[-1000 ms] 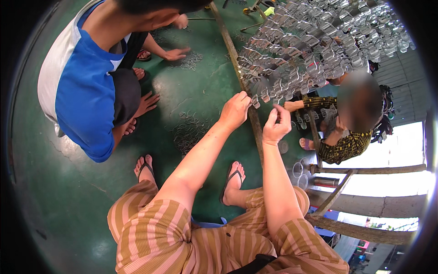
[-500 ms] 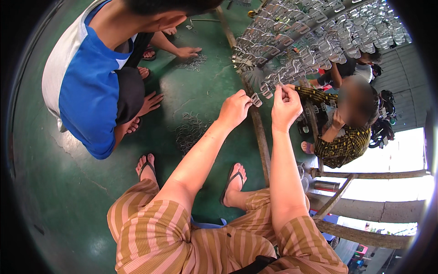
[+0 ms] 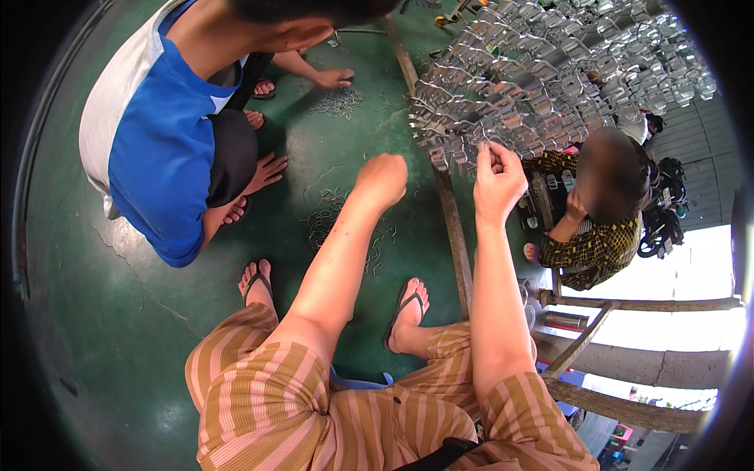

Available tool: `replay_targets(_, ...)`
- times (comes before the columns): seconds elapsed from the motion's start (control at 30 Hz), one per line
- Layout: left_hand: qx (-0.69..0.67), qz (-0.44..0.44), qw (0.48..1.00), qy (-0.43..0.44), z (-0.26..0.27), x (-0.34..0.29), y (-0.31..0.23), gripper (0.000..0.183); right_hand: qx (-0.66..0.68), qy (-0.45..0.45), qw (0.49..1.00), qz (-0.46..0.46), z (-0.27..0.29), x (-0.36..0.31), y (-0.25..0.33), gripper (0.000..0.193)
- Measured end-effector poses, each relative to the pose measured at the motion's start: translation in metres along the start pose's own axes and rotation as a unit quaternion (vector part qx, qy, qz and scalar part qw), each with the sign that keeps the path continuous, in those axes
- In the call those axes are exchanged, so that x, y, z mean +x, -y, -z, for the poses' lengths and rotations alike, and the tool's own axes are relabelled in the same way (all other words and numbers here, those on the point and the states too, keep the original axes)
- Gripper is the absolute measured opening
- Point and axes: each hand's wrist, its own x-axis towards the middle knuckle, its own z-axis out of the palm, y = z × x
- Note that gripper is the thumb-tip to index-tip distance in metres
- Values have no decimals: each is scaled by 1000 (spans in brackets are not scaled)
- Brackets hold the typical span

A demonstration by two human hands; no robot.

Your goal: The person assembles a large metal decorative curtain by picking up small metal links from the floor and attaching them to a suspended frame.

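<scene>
Rows of small shiny metal pieces [image 3: 542, 71], flat and buckle-like with bent wire hooks among them, hang in a dense mass at the upper right. At its lower edge my right hand [image 3: 500, 184] is raised with thumb and fingertips pinched together; what lies between them is too small to make out. My left hand [image 3: 381, 182] is curled closed over the floor, apart from the hanging pieces, its fingers turned away and any contents hidden. Below it on the green floor lies a loose pile of bent wire hooks [image 3: 320, 224].
A person in a blue and white shirt [image 3: 161, 157] squats at the left, one hand by another hook pile [image 3: 339, 102]. Behind the metal pieces sits a person in a patterned yellow-black top [image 3: 589, 251]. A wooden pole [image 3: 454, 235] runs beside my right arm; wooden rails [image 3: 628, 404] stand lower right.
My left hand has drawn back to the left and down, away from the small metal pieces it was touching. My right hand stays near the rack's edge; the hanging pieces have shifted slightly.
</scene>
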Motion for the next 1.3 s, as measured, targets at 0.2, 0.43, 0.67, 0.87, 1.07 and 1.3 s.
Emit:
replay_targets(0.2, -326, -201, 879, -283, 59, -3, -95, 15, -41, 19, 998, 34, 15, -4, 6, 7)
replay_targets(0.43, -265, -231, 881, -315, 52, 11, -117, 11, -111, 37, 989, 86, 35, -4, 15, 10)
replay_targets(0.67, -402, -167, 884, -170, 69, 10, -115, 12, -107, 97, 987, 66, 55, 11, 33, 12)
replay_targets(0.87, -282, -234, 866, -341, 67, 4, -114, 5, -87, 108, 987, 83, 50, 24, 33, 10)
replay_targets(1.07, -434, -135, 853, -256, 63, 10, -63, 12, -65, 79, 986, 131, 47, 26, 20, 12)
replay_targets(1.3, 81, 170, 960, 209, -13, 17, 134, 7, 11, 102, 993, 66, 64, 22, 19, 9)
